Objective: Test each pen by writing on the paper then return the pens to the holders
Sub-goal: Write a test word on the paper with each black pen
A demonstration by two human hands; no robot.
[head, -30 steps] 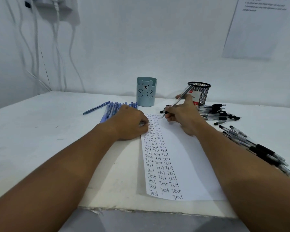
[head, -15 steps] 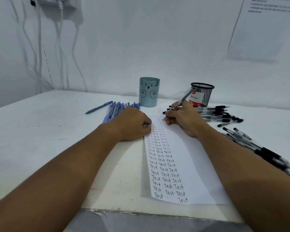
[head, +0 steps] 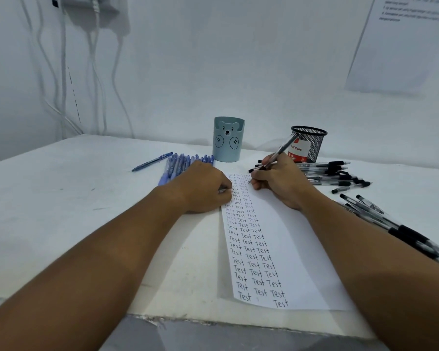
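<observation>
Mid-test: my right hand [head: 279, 181] pinches a clear black-tipped pen [head: 276, 158] writing atop the white paper strip [head: 289, 249], curled left hand [head: 203, 188] pinning its edge; next, likely drop it into the black mesh holder [head: 312, 145].

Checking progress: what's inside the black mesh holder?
Through the black mesh holder only a red-and-white "Ball Pens" label shows. No pens stick out above its rim; its bottom is hidden.

A black pen [head: 276, 156] is being gripped by the right hand [head: 280, 182], its tip being pressed to the top of the paper [head: 287, 239]. The paper's left edge is being held down by the curled left hand [head: 203, 190], with blue pens [head: 180, 164] lying beyond it.
</observation>
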